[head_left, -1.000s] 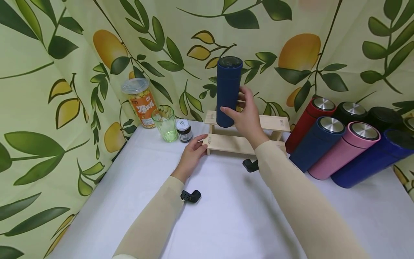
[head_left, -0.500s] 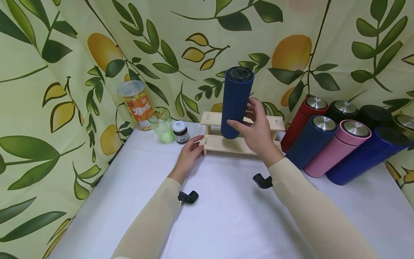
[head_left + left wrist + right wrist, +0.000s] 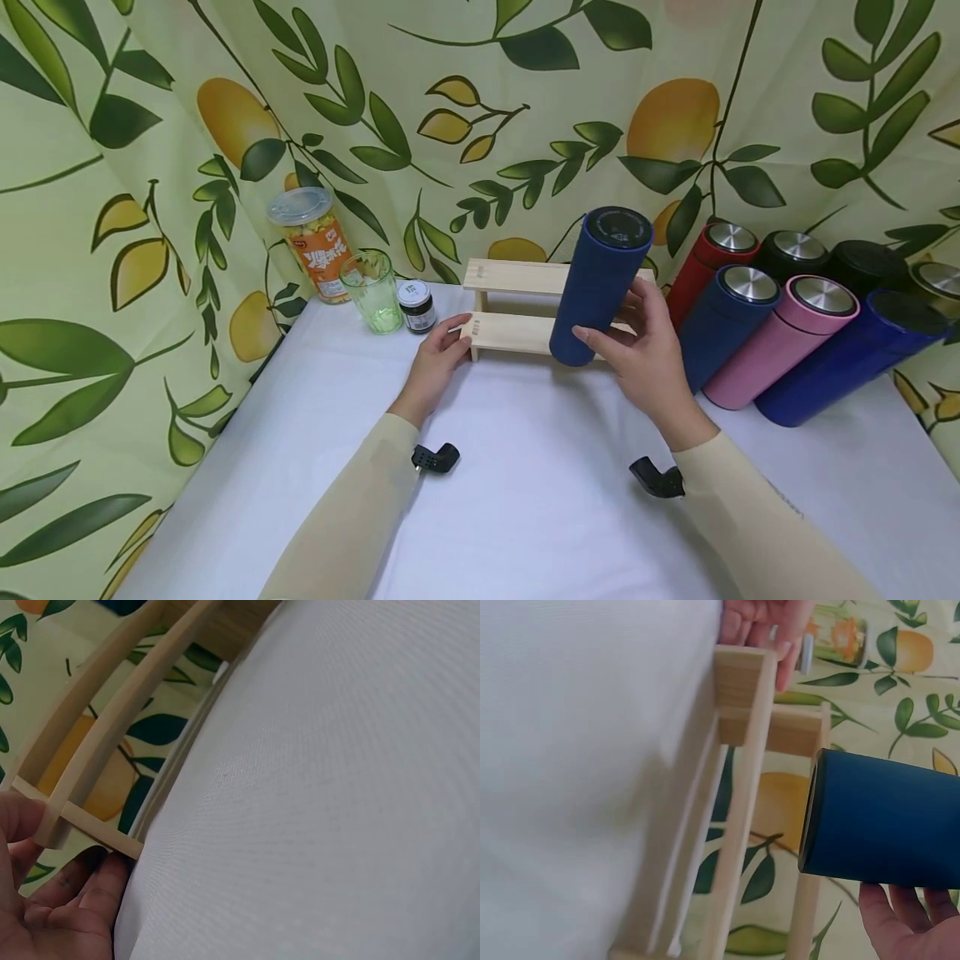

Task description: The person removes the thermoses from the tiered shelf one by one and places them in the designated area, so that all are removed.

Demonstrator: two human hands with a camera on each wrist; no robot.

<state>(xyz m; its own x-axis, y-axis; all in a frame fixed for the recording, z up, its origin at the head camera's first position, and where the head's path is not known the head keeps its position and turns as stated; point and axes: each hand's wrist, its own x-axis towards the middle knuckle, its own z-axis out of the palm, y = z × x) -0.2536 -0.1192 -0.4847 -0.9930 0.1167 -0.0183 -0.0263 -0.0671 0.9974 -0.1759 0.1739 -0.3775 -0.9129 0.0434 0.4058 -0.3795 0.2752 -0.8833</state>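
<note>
A dark blue thermos (image 3: 600, 292) with a glossy black lid is held in my right hand (image 3: 654, 367), thumb on its near side and fingers behind it. It tilts to the right, raised in front of a two-step wooden rack (image 3: 513, 333) and hiding part of its right side. In the right wrist view the thermos's base (image 3: 810, 814) is apart from the rack's bars. My left hand (image 3: 433, 367) holds the left end of the rack's lower step. The left wrist view shows its thumb (image 3: 22, 815) against the board and its fingers (image 3: 97, 900) by the leg.
Left of the rack stand a small dark jar (image 3: 417, 307), a green glass (image 3: 372, 292) and a tub of yellow snacks (image 3: 311, 242). Several thermoses, among them a pink one (image 3: 783, 342) and a red one (image 3: 708, 267), stand to the right. A leaf-patterned curtain hangs behind.
The right hand has brought the thermos down, to the right and nearer, and its tilt has grown. The left hand stays on the rack's end.
</note>
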